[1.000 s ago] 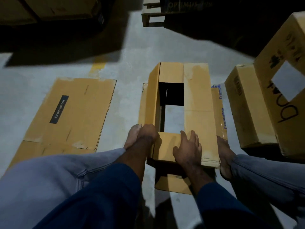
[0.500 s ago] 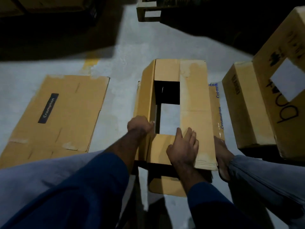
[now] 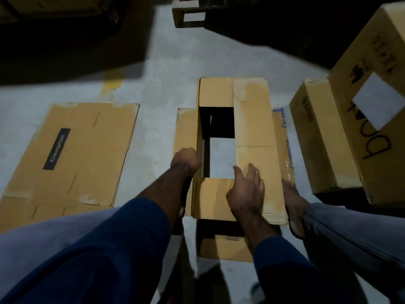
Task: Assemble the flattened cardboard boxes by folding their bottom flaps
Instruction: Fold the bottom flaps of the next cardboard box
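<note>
A brown cardboard box (image 3: 252,119) stands on the floor between my feet, its flaps facing up. The far short flap, the near short flap (image 3: 212,198) and the right long flap are folded flat; a gap in the middle shows the floor. The left long flap (image 3: 198,128) stands upright. My left hand (image 3: 185,160) grips the outer side of that upright flap near its front end, fingers curled. My right hand (image 3: 246,191) lies flat, fingers spread, pressing where the near flap meets the right flap.
A flattened Crompton box (image 3: 68,154) lies on the floor to the left. Two assembled boxes stand at the right, a small one (image 3: 322,137) and a taller one (image 3: 372,106) with a white label. A wooden pallet (image 3: 188,16) is at the back.
My left hand has slid further along the left flap, away from me. The right hand has shifted slightly forward on the folded flaps. The left flap stays upright.
</note>
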Motion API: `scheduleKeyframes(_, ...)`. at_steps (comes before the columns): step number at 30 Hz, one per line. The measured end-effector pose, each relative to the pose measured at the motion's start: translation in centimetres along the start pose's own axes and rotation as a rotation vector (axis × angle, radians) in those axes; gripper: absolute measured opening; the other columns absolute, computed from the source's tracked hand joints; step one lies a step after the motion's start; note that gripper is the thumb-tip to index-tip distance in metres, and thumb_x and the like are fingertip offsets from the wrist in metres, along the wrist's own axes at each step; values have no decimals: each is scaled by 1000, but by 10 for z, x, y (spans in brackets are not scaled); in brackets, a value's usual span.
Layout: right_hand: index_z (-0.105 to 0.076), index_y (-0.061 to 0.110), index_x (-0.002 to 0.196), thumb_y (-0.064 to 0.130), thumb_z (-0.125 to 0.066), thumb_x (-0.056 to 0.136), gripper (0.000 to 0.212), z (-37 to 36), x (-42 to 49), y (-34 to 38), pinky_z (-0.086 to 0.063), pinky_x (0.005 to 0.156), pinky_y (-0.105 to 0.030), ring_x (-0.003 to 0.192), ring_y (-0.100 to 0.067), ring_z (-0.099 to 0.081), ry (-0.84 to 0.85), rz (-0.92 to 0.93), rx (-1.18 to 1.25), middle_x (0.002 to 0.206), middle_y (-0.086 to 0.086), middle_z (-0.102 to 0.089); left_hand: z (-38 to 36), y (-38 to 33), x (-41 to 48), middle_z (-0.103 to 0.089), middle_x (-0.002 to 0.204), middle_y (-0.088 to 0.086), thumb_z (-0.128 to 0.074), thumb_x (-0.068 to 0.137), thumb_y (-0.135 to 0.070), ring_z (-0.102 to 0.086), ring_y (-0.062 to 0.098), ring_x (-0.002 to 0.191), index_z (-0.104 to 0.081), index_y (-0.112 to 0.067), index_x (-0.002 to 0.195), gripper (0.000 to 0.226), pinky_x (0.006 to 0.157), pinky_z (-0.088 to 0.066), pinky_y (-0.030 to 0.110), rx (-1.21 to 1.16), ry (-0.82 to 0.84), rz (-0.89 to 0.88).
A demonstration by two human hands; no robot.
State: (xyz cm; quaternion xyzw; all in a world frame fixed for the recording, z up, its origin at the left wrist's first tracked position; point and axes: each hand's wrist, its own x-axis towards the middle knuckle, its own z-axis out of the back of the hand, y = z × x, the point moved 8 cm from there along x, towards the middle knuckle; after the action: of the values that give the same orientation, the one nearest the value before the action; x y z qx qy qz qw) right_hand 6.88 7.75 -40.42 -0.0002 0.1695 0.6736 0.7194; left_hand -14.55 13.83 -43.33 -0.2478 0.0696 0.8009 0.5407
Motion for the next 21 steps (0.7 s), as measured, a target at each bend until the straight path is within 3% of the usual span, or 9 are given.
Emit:
scheduleKeyframes(5,-52,27,142,9,-72,79,69,32,-1,7,-44,105,-44,132,-31,-44,-87,-21,70,146,-9,-44,14,-4,-20,-67,116,13,-54,101,-46,-66,34,104,-67,-10,117,42,74,-50,37,39,-95,75)
scheduleKeyframes(8,-54,26,141,9,-70,85,61,68,-2,0,-52,93,-44,118,-30,-55,-132,-53,151,136,-6,-52,30,-22,-36,-67,110,12,-52,98,-60,-66,34,98,-68,-11,111,53,77,-55,37,-35,-163,63)
scheduleKeyframes(13,-60,21,126,7,-64,91,37,129,8,-50,-56,82,-46,104,-33,-65,-243,-233,245,119,-6,-64,30,-56,-63,-66,114,12,-53,97,-59,-65,35,102,-66,-12,113,52,78,-54,38,-127,-111,-9)
scheduleKeyframes(15,-59,16,122,10,-66,92,31,142,15,-80,-57,85,-49,103,-32,-66,-294,-329,198,117,-9,-67,21,-62,-73,-65,117,11,-53,96,-58,-65,33,103,-67,-14,114,50,79,-54,38,-100,-76,-27)
scheduleKeyframes(17,-55,16,131,12,-65,92,41,137,19,-114,-50,96,-51,114,-33,-61,-259,-411,168,129,-12,-63,8,-68,-85,-64,115,10,-53,98,-56,-63,31,103,-66,-15,111,45,80,-53,38,-57,-28,-74)
scheduleKeyframes(19,-47,19,142,21,-63,90,55,115,19,-140,-36,111,-54,135,-37,-45,-163,-469,92,149,-16,-47,-6,-70,-94,-63,111,8,-53,99,-52,-62,29,101,-65,-16,109,40,81,-53,38,-32,10,-107)
scheduleKeyframes(21,-32,21,153,31,-58,91,69,86,15,-153,-16,123,-55,152,-41,-17,-45,-482,60,166,-21,-16,-16,-66,-98,-64,110,8,-54,99,-50,-62,29,101,-65,-15,109,37,83,-55,40,-7,31,-119)
